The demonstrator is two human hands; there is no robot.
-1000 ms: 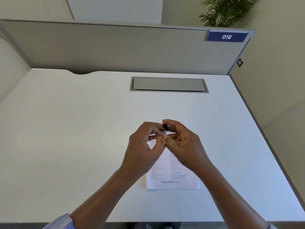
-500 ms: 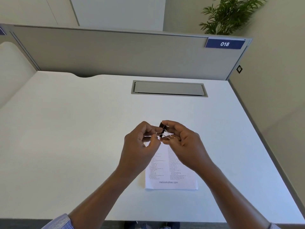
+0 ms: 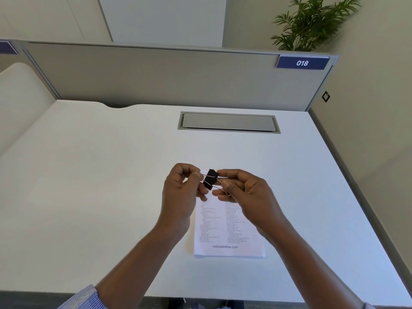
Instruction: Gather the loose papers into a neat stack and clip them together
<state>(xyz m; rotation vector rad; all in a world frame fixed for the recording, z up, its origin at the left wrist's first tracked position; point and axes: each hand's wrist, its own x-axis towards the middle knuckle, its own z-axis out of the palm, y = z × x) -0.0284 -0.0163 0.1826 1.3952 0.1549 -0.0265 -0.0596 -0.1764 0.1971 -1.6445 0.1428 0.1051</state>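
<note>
The white desk fills most of your view, with a grey partition standing along its far edge at 12 o'clock. A green plant rises behind that partition at about 1 o'clock. A grey hatch lid is set flush into the desk top near the far edge, at 12 o'clock from your hands.

The papers lie flat on the desk as one squared stack, printed side up, at 6 o'clock from your hands and near the desk's front edge. Your wrists cover the stack's upper part, so its top edge cannot be seen.

Your left hand and your right hand are raised above the stack, facing each other, fingers curled. A striped sleeve shows on your left forearm at 7 o'clock. A blue sign reading 018 sits on the partition's top corner at 1 o'clock.

Between your two hands is the black binder clip, off the paper and touching no sheet. Your left thumb and fingers pinch one wire handle, your right thumb and forefinger pinch the other, and the two handles are spread apart to 9 and 3 o'clock of the black body.
</note>
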